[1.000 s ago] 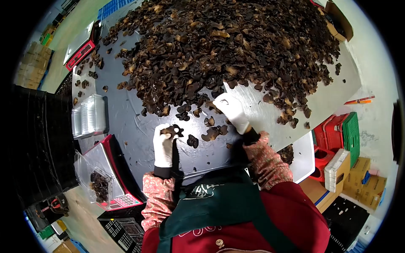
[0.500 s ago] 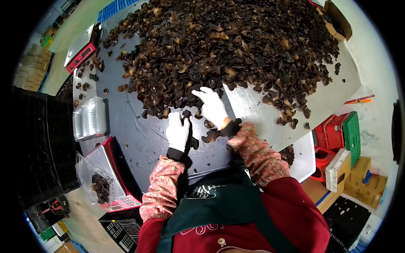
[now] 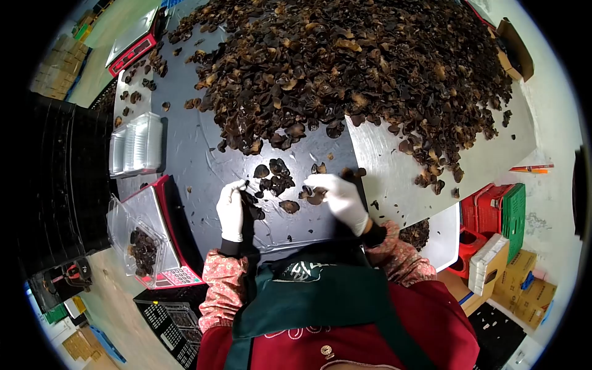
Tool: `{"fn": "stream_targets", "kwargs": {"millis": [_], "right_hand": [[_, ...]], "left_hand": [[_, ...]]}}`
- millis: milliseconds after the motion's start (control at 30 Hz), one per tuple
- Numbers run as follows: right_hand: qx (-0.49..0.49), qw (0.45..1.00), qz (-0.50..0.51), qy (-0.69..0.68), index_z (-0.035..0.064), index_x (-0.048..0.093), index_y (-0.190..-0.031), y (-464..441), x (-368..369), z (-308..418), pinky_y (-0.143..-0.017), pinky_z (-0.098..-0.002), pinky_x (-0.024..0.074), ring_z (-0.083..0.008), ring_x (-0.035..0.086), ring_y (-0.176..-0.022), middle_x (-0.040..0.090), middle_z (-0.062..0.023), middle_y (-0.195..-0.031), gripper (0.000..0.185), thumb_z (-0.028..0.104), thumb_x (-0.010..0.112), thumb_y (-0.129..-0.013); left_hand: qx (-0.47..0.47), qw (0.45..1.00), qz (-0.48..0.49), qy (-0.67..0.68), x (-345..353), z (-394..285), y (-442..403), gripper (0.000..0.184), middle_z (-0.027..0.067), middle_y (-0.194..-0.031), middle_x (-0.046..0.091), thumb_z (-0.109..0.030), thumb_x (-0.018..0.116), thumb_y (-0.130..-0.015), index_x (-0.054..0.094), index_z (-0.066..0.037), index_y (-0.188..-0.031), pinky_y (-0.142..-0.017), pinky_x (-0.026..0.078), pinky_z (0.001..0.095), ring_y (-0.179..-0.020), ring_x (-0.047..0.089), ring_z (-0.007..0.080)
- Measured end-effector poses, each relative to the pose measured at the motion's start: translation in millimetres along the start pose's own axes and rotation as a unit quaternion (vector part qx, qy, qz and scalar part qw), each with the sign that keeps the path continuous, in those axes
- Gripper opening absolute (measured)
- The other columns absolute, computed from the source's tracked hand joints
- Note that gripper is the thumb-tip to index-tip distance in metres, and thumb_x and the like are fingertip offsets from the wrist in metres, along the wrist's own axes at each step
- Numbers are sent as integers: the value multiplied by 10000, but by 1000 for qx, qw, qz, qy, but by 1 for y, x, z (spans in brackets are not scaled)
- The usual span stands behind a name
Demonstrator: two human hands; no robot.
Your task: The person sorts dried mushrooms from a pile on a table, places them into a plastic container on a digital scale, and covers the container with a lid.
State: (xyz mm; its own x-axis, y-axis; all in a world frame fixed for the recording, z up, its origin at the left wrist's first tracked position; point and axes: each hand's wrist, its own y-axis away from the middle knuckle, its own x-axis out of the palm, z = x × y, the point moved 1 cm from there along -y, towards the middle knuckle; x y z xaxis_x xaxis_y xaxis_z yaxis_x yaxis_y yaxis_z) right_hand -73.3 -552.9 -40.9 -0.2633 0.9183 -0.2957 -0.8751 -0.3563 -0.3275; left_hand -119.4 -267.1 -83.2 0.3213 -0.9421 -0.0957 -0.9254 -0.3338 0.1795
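Note:
Both my hands wear white gloves and are over the grey tabletop, below a big pile of black fungus (image 3: 357,74). My left hand (image 3: 231,213) has its fingertips pinched together, with dark bits right beside them. Whether it holds one is hidden. My right hand (image 3: 342,200) pinches a brownish piece of black fungus (image 3: 316,197) between thumb and fingers. Between the hands lies a small loose cluster of fungus pieces (image 3: 277,179), with one flat piece (image 3: 288,206) nearer to me.
Stacked clear plastic trays (image 3: 137,145) stand at the left. Nearer, a red scale (image 3: 166,216) carries a clear box with fungus (image 3: 145,251). Another scale (image 3: 132,49) is at the far left. A white bin (image 3: 443,237) and red and green crates (image 3: 493,209) stand at the right.
My hands have drawn back from the pile's edge and moved apart, the left one leftward, the right one rightward and nearer me. A small cluster of fungus now lies between them.

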Motion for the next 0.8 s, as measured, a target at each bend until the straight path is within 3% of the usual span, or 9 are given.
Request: {"fn": "stream_targets", "kwargs": {"millis": [67, 133, 200, 333, 467, 533, 600, 667, 800], "right_hand": [[257, 938, 11, -234, 12, 698, -1069, 7, -21, -10, -760, -252, 519, -130, 633, -830, 695, -94, -1066, 457, -129, 369, -785], [404, 904, -40, -136, -1, 693, -1046, -5, -43, 17, -705, -219, 482, -102, 594, -777, 699, -58, -972, 409, -95, 373, -808], [267, 955, -41, -121, -1, 689, -1051, 4, -55, 5, -711, -228, 481, -100, 596, -783, 692, -49, -989, 359, -57, 405, -839], [350, 887, -80, -290, 5, 685, -1061, 8, -55, 19, -715, -231, 476, -93, 593, -778, 680, -36, -988, 286, -4, 465, -879], [231, 968, 33, -90, -17, 656, -1095, -3, -21, 34, -610, -218, 434, -60, 501, -660, 611, 3, -795, 280, 171, 673, -888], [19, 999, -10, 35, 3, 651, -1117, -14, 11, -2, -648, -251, 456, -116, 539, -704, 592, -38, -829, 378, 270, 717, -858], [148, 976, -20, 156, 60, 646, -1158, -40, 48, 13, -734, -329, 494, -212, 594, -828, 587, -88, -922, 434, 324, 741, -827], [85, 942, 13, 326, 118, 638, -1184, -59, 79, -3, -808, -399, 504, -284, 608, -944, 590, -121, -1028, 474, 373, 749, -800], [144, 954, 42, 258, 126, 635, -950, -70, 100, -25, -808, -414, 512, -295, 636, -932, 635, -105, -962, 204, 259, 687, -805]], "left_hand": [[66, 990, -93, -89, 8, -8, -2, 189, 34, -973, 659, -29, 524, -964, 664, 0, -1088, -791, 469, 235, -841, 580, 91], [143, 978, -84, -128, 19, -27, -2, 189, 79, -1037, 670, -75, 595, -944, 666, -9, -1106, -889, 484, 284, -959, 640, 167], [258, 930, -23, -261, 28, -41, -9, 233, 94, -1083, 660, -112, 631, -913, 676, -80, -1140, -886, 504, 290, -980, 661, 215], [172, 850, 97, -489, 47, -45, -25, 417, 73, -1194, 580, -200, 687, -864, 600, -194, -1272, -811, 543, 372, -983, 652, 305], [132, 847, 125, -500, 36, -38, -39, 292, 114, -1057, 559, -242, 700, -853, 590, -117, -1093, -787, 530, 432, -922, 638, 358], [161, 890, 92, -416, 24, -27, -44, 288, 144, -945, 570, -260, 721, -838, 570, -45, -956, -775, 499, 410, -857, 618, 354], [121, 936, 39, -329, 15, -38, -41, 270, 128, -830, 557, -226, 722, -838, 548, -24, -885, -729, 483, 377, -786, 602, 280], [136, 973, 44, -184, -7, -13, -51, 223, 10, -730, 558, -180, 689, -890, 515, -66, -810, -569, 419, 267, -640, 540, 102], [3, 998, 37, 49, -32, -39, -13, 71, -15, -710, 571, -112, 586, -936, 553, -94, -996, -420, 328, 195, -486, 440, 35]]}}
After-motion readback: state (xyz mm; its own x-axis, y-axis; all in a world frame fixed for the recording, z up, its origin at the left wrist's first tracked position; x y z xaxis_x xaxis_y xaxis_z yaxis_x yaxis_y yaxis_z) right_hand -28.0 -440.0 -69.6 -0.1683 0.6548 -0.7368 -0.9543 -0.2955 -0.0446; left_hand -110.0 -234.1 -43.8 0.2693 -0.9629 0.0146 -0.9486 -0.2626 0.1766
